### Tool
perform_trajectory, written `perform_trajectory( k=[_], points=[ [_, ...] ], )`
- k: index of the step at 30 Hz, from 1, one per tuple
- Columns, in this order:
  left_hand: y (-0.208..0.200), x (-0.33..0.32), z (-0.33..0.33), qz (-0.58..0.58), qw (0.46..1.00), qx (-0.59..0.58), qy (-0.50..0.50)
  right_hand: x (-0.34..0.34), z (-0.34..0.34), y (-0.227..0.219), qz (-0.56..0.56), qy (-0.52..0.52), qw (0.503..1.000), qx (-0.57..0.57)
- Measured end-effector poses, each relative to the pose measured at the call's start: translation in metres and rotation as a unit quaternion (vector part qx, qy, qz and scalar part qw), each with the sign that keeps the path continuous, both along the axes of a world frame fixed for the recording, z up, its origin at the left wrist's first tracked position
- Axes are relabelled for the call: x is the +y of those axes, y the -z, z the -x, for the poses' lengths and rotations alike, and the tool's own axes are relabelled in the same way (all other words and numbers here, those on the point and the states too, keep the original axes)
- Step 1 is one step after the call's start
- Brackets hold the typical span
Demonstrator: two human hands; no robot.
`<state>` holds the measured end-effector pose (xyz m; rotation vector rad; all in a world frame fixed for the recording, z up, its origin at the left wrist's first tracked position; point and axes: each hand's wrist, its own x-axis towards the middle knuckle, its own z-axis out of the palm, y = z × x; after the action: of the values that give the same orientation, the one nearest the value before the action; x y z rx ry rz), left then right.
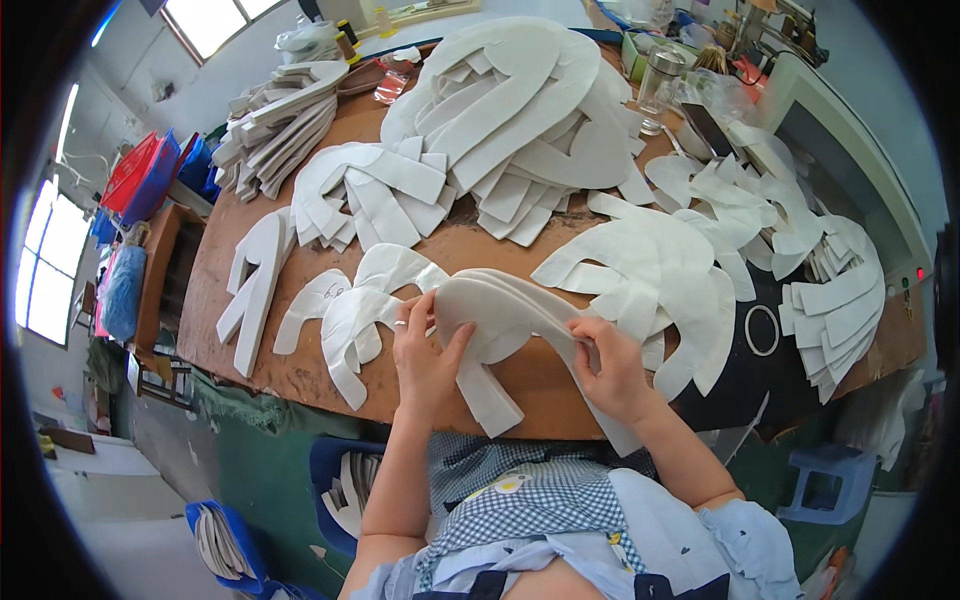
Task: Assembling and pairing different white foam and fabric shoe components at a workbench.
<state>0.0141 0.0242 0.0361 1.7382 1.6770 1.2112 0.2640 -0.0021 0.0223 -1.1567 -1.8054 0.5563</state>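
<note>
Between both hands (520, 350), white cut piece (500, 315) lies lengthwise left-to-right.

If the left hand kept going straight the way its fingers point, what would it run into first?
Probably the white cut piece that the left hand already grips; past it, likely the fanned stack of white pieces on the brown table. Depth is uncertain.

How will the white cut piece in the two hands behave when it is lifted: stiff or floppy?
The white cut piece bends in an arch between the left hand and right hand, so it is probably flexible, not rigid. It looks thin, so likely light. It keeps a smooth curve, suggesting some springiness.
</note>
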Motion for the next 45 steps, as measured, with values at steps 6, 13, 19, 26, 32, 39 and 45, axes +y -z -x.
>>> perform_trajectory(
  k=[6, 13, 19, 26, 32, 39, 45],
  points=[
    [0.001, -0.008, -0.013, -0.189, 0.974, 0.125, -0.02, 0.002, 0.001, 0.012, 0.003, 0.011, 1.0, 0.0],
    [-0.034, -0.019, 0.022, -0.046, 0.94, -0.336, -0.044, 0.016, -0.006, 0.011, 0.23, -0.044, 0.964, 0.13],
    [-0.093, -0.036, 0.185, -0.353, 0.837, -0.217, -0.359, 0.012, -0.009, -0.008, 0.243, -0.081, 0.966, 0.012],
    [-0.12, -0.054, 0.175, -0.369, 0.802, -0.368, -0.292, 0.028, -0.019, -0.012, 0.276, -0.169, 0.945, 0.041],
    [-0.079, 0.0, 0.096, -0.28, 0.816, -0.487, -0.137, 0.041, -0.018, -0.056, 0.148, 0.039, 0.988, 0.024],
    [-0.09, 0.009, 0.04, -0.197, 0.893, -0.4, 0.057, 0.034, -0.006, -0.172, -0.034, -0.017, 0.99, 0.135],
    [-0.088, 0.024, 0.019, -0.208, 0.941, -0.253, 0.082, 0.039, 0.012, -0.177, 0.178, -0.382, 0.905, -0.048]
  ],
)
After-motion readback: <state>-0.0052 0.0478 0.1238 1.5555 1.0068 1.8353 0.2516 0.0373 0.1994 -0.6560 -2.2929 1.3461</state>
